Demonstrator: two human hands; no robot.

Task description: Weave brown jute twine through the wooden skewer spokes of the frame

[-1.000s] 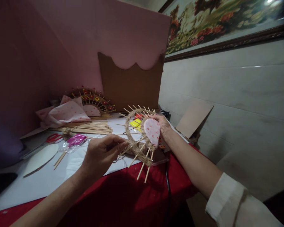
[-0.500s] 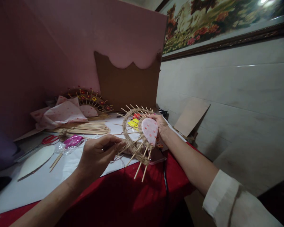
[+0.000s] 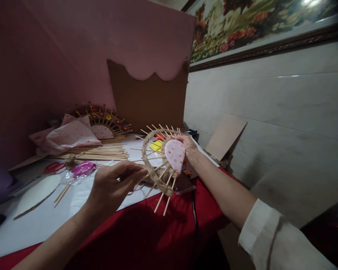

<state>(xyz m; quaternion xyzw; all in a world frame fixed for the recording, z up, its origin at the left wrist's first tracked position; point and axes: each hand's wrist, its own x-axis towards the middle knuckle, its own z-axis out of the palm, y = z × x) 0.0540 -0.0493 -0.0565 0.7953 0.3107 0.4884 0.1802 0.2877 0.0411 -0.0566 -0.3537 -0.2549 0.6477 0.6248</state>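
My right hand (image 3: 189, 148) holds up a half-made fan-shaped craft piece (image 3: 160, 161): a pink dotted fabric pad ringed by wooden skewers with jute twine woven round them. My fingers grip it from behind, near its top. My left hand (image 3: 112, 186) is pinched on the loose twine end (image 3: 142, 179) at the lower left of the woven ring, thumb and forefinger closed. The twine runs from my fingers into the skewers.
On the white sheet (image 3: 45, 217) lie a bundle of skewers (image 3: 101, 152), red scissors (image 3: 52, 168), a pink packet (image 3: 83, 168), an oval card (image 3: 35, 193), pink fabric (image 3: 67, 137) and a finished fan (image 3: 104, 122). Cardboard (image 3: 146, 97) leans behind; red cloth (image 3: 146, 232) covers the table edge.
The view has drifted, so everything sits slightly further left and lower. Both hands keep their grips on the piece and the twine.
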